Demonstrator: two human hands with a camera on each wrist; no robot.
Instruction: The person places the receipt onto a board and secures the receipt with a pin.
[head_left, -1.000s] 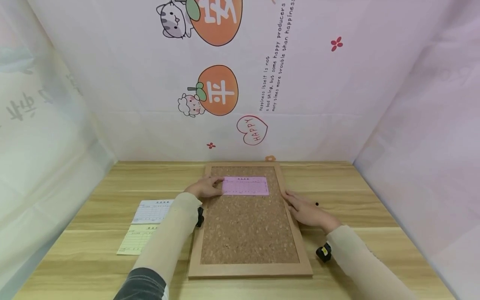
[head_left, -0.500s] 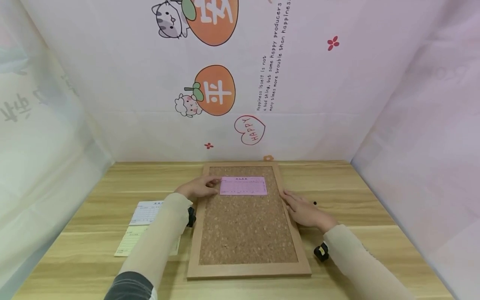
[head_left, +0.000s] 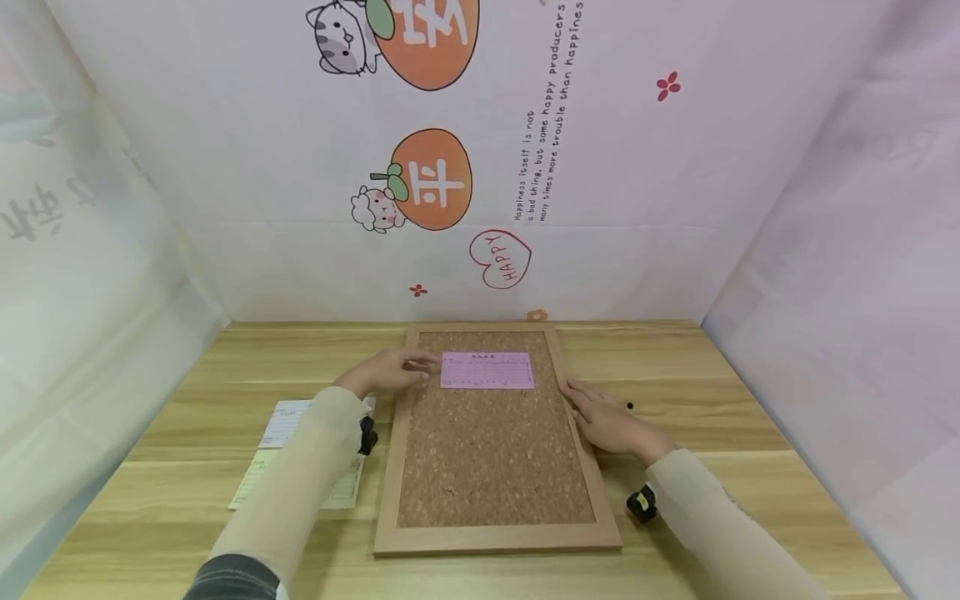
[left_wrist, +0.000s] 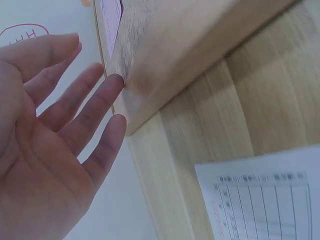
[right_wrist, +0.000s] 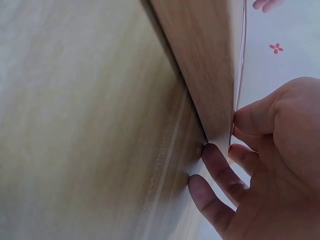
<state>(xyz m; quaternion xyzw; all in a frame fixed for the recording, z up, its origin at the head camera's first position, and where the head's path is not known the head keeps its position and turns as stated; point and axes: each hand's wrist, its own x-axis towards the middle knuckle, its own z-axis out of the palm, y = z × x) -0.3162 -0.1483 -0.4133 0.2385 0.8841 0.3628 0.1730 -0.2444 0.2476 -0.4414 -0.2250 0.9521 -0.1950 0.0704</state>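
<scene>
A cork board (head_left: 495, 467) with a light wooden frame lies on the table, its long side running away from me. Flat on its far part is a pink printed form slip (head_left: 487, 371). My left hand (head_left: 381, 372) hovers over the board's left frame edge, fingers loosely spread, nothing between them. In the left wrist view its palm (left_wrist: 50, 150) shows bare beside the frame (left_wrist: 175, 65). My right hand (head_left: 613, 423) rests against the right frame edge; in the right wrist view, fingertips (right_wrist: 212, 152) touch the frame's side (right_wrist: 200, 55).
Left of the board lie a white form slip (head_left: 283, 423) and a yellow one (head_left: 343, 487), partly covered by my left forearm. A small black object (head_left: 630, 406) sits on the table (head_left: 675, 358) beyond my right hand. A printed cloth (head_left: 600, 250) hangs behind the table.
My left hand has drawn back leftward from the pink slip's left edge. The slip stays in place on the cork, and my right hand stays at the frame.
</scene>
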